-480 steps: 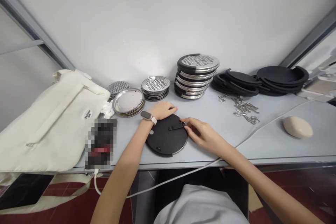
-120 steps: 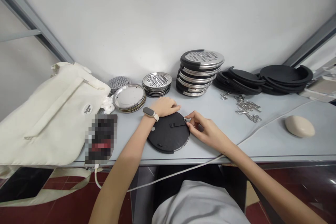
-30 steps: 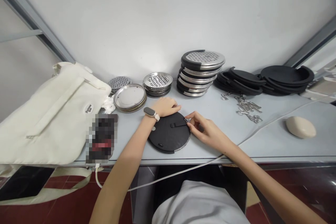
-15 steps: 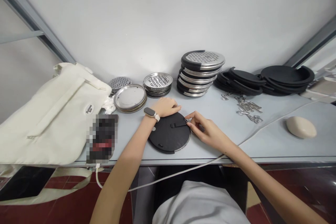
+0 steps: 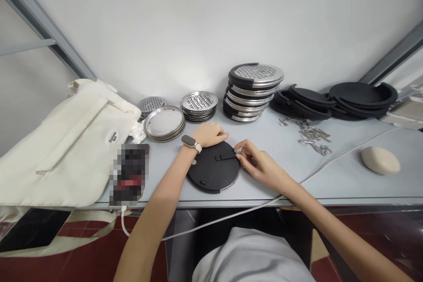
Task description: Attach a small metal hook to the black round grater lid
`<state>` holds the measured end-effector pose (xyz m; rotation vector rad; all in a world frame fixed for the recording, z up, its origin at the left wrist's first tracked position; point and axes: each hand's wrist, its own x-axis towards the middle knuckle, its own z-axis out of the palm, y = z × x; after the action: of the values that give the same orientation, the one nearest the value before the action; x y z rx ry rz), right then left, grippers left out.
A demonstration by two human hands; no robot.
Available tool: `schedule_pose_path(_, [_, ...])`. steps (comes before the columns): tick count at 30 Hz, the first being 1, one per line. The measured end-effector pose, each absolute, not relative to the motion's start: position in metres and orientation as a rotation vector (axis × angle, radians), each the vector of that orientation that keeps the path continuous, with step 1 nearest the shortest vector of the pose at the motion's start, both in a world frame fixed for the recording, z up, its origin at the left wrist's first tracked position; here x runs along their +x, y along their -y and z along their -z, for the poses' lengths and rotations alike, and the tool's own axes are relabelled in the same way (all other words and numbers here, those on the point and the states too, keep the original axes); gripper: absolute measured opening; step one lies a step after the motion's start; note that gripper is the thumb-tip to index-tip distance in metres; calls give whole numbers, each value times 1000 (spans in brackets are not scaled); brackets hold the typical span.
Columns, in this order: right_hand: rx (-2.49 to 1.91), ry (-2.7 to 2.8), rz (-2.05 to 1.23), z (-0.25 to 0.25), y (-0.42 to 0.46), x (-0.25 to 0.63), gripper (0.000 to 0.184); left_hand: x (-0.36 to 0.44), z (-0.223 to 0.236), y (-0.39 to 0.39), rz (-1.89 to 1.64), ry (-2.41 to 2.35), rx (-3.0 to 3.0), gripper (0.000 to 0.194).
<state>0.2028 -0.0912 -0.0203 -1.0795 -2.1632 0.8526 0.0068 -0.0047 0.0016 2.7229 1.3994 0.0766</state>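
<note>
A round black disc with a metal edge lies flat on the table in front of me. A short black strap runs over it to its right edge. At the end of this strap my right hand pinches a small silver metal piece between thumb and index finger; its exact kind is hard to make out. My left hand, with a watch on the wrist, rests across the disc's far left edge. Its fingers are stretched out and grip nothing.
Behind stand stacked perforated metal discs in black holders, metal grater discs and plain metal lids. Black round holders and metal clasps lie right. A cream bag, phone, cable and beige rounded object lie around.
Both hands stay almost in place. The silver piece at my right fingertips has turned slightly and shows more of its surface now. The disc has not moved.
</note>
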Motion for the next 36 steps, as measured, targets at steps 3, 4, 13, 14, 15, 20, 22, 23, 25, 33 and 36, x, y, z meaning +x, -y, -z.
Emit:
schedule_pose_path(3, [-1090,2154,-864,21,92,203,17,7,-1,4,-89,-1395,2735,57])
schedule_pose_path(4, [-1096,2147,-864,21,92,203,18,7,-1,4,-89,-1395,2737,57])
schedule_pose_path(13, [-1118,2056,-851,18,90,201,22,7,-1,5,-89,-1391,2725,56])
schedule_pose_path(14, [-1114,2039,-851,19,90,201,22,7,-2,5,-94,-1388,2724,56])
schedule_pose_path(15, [-1111,2023,-851,19,90,201,21,7,-2,5,-100,-1386,2723,56])
schedule_pose_path(20, [-1095,1987,-862,20,89,201,17,8,-3,6,-103,-1406,2712,56])
schedule_pose_path(22, [-1090,1980,-861,20,88,201,16,8,-3,6,-96,-1408,2703,56])
schedule_pose_path(23, [-1085,1979,-860,20,88,201,16,8,-3,6,-96,-1408,2698,56])
schedule_pose_path(25, [-1069,1984,-855,20,87,201,16,8,-2,6,-105,-1406,2696,55])
schedule_pose_path(33, [-1104,2006,-836,20,88,202,20,7,-2,6,-84,-1415,2709,55])
schedule_pose_path(36, [-1117,2018,-820,21,88,202,22,7,-2,6,-71,-1422,2706,55])
